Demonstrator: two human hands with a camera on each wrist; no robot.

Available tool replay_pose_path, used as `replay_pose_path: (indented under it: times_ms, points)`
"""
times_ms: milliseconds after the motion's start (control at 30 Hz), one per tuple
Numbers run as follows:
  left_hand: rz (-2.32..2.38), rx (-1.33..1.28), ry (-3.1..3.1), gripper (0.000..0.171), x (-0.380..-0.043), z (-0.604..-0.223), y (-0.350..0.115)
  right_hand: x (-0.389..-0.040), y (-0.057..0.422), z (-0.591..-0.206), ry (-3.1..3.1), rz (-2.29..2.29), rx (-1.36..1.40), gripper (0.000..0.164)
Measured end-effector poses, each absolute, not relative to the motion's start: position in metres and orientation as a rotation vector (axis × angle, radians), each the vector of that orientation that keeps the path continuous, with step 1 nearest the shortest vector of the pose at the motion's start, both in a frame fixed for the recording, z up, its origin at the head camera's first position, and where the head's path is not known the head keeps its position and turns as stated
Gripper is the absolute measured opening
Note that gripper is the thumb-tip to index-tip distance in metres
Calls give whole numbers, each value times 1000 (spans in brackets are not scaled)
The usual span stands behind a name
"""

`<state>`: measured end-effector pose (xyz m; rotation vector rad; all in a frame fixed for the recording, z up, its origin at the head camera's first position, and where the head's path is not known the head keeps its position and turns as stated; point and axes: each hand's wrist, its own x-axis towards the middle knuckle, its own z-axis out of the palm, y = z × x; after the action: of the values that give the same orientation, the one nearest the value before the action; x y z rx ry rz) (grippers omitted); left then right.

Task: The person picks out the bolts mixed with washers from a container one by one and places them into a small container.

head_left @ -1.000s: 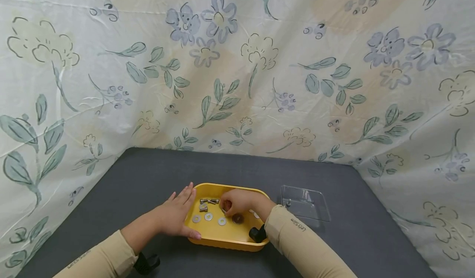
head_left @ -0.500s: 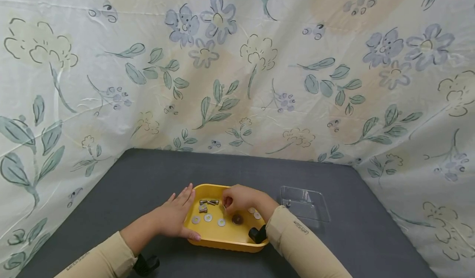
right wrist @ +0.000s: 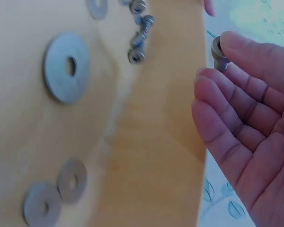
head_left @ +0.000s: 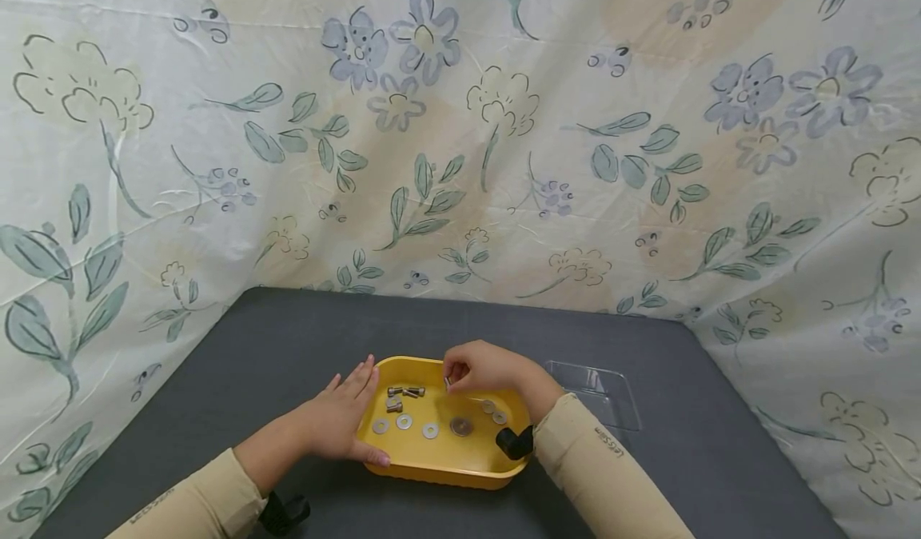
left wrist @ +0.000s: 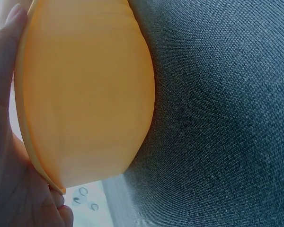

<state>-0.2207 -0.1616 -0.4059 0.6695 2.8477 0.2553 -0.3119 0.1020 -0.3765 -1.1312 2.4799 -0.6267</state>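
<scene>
My left hand [head_left: 336, 421] rests on the left end of a yellow tray [head_left: 432, 471], its fingers stretched along the rim and the thumb on the front edge. In the left wrist view the hand lies against the tray's yellow outer wall [left wrist: 90, 94]. Above the back of the tray my right hand [head_left: 484, 366] pinches a small socket head screw [right wrist: 220, 53] between thumb and fingers. Inside the tray lie several more screws [head_left: 406, 392] at the left, small washers [head_left: 430, 430] and one large washer [head_left: 461, 426].
A clear plastic lid or shallow tray [head_left: 600, 399] lies right of the yellow tray, partly behind the right forearm. The dark cloth-covered table [head_left: 345, 323] ends at a floral curtain [head_left: 446, 163]. Black wrist devices [head_left: 514, 443] sit by both wrists.
My right hand has risen from the tray floor toward its back right with the screw, uncovering the two small washers at the right. The left hand has stayed in place.
</scene>
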Motion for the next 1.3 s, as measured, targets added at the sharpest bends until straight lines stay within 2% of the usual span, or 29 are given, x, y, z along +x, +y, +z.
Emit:
replay_pose_path:
  times_ms: [333, 900, 1300]
  points:
    - [256, 665, 2845, 128, -221, -407, -162, -313, 133, -352, 2542, -713, -1048, 7]
    - [245, 645, 2842, 130, -221, -409, -162, -317, 194, -324, 2621, -869, -896, 16]
    - [238, 645, 2841, 131, -221, -406, -161, -316, 223, -320, 2604, -921, -855, 17]
